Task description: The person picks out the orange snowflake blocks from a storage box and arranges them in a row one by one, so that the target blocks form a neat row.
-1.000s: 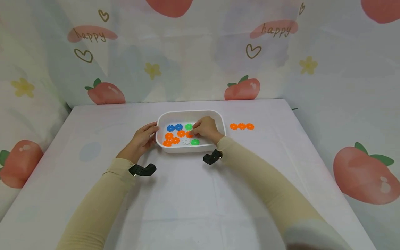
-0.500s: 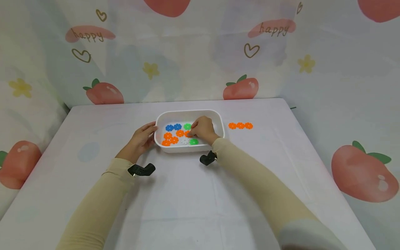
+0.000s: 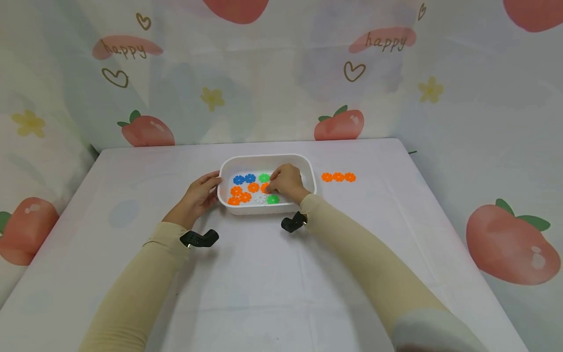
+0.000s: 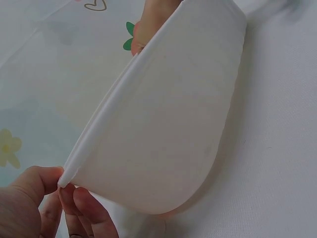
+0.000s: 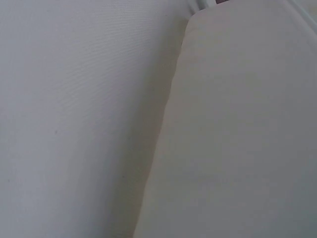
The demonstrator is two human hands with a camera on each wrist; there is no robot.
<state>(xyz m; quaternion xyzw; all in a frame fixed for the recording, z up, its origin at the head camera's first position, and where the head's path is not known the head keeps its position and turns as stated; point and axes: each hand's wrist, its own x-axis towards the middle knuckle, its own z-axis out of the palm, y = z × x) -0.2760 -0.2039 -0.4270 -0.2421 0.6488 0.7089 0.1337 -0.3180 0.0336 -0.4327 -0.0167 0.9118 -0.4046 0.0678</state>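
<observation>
A white tray [image 3: 264, 209] stands on the table, holding flower-shaped plastic discs. On its left side, my left hand [image 3: 196, 198] pinches the rim between thumb and fingers; the left wrist view shows that left hand [image 4: 39, 203] at the tray's corner. My right hand [image 3: 288, 182] reaches inside, its fingertips pinching an orange flower disc [image 3: 265, 187] that they partly cover. Around it lie a green disc [image 3: 264, 178], a white disc [image 3: 260, 199], two blue discs [image 3: 239, 180] and several orange discs [image 3: 245, 197]. The right wrist view shows mainly the tray's outer wall [image 5: 233, 119].
Three orange discs [image 3: 338, 177] lie in a row on the table to the right of the tray. A white cloth [image 3: 255, 274] covers the table. Behind it hangs a printed curtain [image 3: 264, 73] with fruit and hearts.
The head view has shifted slightly. The orange disc at my right fingertips has moved very little; my left hand stays on the tray rim.
</observation>
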